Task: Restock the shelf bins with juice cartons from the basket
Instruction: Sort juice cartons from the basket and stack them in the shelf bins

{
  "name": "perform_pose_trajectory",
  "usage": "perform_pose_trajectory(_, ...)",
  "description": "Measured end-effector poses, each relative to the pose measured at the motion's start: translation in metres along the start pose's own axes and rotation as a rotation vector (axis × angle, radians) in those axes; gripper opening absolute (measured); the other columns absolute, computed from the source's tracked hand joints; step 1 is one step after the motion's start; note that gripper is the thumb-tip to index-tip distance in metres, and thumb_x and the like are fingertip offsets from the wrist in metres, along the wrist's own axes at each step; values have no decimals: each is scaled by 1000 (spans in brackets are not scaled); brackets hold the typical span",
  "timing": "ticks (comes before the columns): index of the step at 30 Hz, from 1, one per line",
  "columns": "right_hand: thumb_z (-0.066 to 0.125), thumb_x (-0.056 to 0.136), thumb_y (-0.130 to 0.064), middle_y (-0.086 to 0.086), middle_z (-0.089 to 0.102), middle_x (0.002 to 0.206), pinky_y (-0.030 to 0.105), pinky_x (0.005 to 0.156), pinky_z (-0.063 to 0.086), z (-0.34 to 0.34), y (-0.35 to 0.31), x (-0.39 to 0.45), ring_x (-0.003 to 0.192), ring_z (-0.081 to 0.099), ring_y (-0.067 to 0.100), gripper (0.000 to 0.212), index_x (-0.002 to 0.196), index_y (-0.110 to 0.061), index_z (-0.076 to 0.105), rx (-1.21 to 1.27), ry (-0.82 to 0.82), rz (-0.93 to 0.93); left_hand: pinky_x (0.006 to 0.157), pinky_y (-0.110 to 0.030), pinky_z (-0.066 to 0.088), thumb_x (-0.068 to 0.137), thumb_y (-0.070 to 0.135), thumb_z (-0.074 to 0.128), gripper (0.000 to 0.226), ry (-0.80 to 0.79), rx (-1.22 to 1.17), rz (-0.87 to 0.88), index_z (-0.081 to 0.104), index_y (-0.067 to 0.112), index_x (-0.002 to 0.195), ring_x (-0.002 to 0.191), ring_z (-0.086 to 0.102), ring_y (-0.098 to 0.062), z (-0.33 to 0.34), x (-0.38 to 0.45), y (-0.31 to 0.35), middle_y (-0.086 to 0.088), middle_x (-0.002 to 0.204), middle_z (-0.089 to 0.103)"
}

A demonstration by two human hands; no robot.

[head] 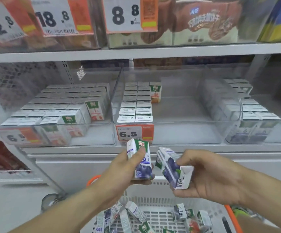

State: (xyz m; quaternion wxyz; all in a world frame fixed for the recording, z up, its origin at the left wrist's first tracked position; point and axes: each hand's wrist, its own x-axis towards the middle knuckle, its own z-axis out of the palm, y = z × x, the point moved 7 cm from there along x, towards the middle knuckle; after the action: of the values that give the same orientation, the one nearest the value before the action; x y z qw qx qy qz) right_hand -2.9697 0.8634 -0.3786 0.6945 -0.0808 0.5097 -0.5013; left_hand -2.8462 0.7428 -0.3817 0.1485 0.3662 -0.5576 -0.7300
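Note:
My left hand point(124, 167) grips an upright blueberry juice carton point(142, 163) in front of the shelf edge. Beside it, my right hand point(208, 177) holds a second blueberry carton point(173, 169), tilted on its side. Both hands hover above the white basket point(160, 199), where several loose cartons point(136, 214) lie. The clear middle bin point(178, 130) holds two rows of cartons point(135, 105) along its left side. The right bin point(254, 118) holds blueberry cartons, and the left bin point(55, 115) is nearly full of red-labelled cartons.
A 6.5 price tag point(134, 132) hangs on the middle bin's front. An upper shelf point(136, 51) carries boxed goods and large price tags. The basket has an orange rim point(232, 216). A wire rack with red packs point(2, 158) sits at lower left.

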Motion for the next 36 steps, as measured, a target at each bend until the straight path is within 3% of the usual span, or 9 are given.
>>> perform_pose_trajectory(4,82,64,-1,19,72,111,44,79,60,5,-15,-10,92,71,33,48,111,-1,70,-163,39,-163,79,-44,58,85,41,62,52,-101,-71,-33,60,2,120,78,66,-30,19,7,0,-28,99,70)
perform_pose_trajectory(7,93,55,-6,17,72,111,48,83,60,-4,-27,-10,96,73,35,80,125,-15,54,-335,204,-332,95,-50,51,85,45,70,52,-263,-18,-2,62,14,126,96,64,-32,31,9,3,-19,117,70)
perform_pose_trajectory(10,95,47,-20,15,63,116,47,82,61,-5,-33,-10,95,73,33,88,124,-27,53,-487,263,-429,103,-49,46,85,44,69,45,-389,106,94,62,25,126,116,63,-32,41,10,4,-9,126,68)
perform_pose_trajectory(17,67,64,4,18,70,96,49,89,58,-7,-34,-1,89,71,35,66,125,-18,56,-355,34,-350,88,-40,48,77,43,73,54,-371,119,103,59,29,127,101,67,-21,44,17,0,-6,119,71)
perform_pose_trajectory(21,75,86,-8,20,70,104,48,81,60,-25,-42,1,83,71,35,40,121,-12,55,-530,103,-366,86,-41,48,71,33,77,56,-395,109,60,59,14,121,90,68,-25,45,17,-5,-14,99,73)
perform_pose_trajectory(24,83,76,-23,20,63,113,40,66,56,-37,-47,2,81,68,32,53,123,-19,57,-634,109,-381,79,-36,53,71,22,75,62,-454,82,32,53,6,127,85,66,-30,54,13,-7,-21,103,71)
perform_pose_trajectory(27,86,71,-17,20,60,121,33,60,49,-42,-41,5,81,63,26,65,129,-21,57,-624,-42,-312,78,-37,53,75,12,69,62,-510,112,36,50,12,134,90,67,-30,66,5,-6,-21,112,70)
perform_pose_trajectory(33,82,72,-4,14,61,120,33,67,57,-49,-39,3,85,69,32,69,133,-24,56,-618,-106,-319,86,-37,51,74,18,70,76,-637,171,-62,36,18,142,104,60,-35,79,-4,-19,-20,124,65)
perform_pose_trajectory(36,82,74,-3,13,57,131,47,81,58,-49,-35,3,97,69,42,74,136,-32,55,-675,-156,-284,99,-44,49,69,22,74,85,-618,242,-87,31,23,142,117,60,-36,77,-1,-27,-18,131,62)
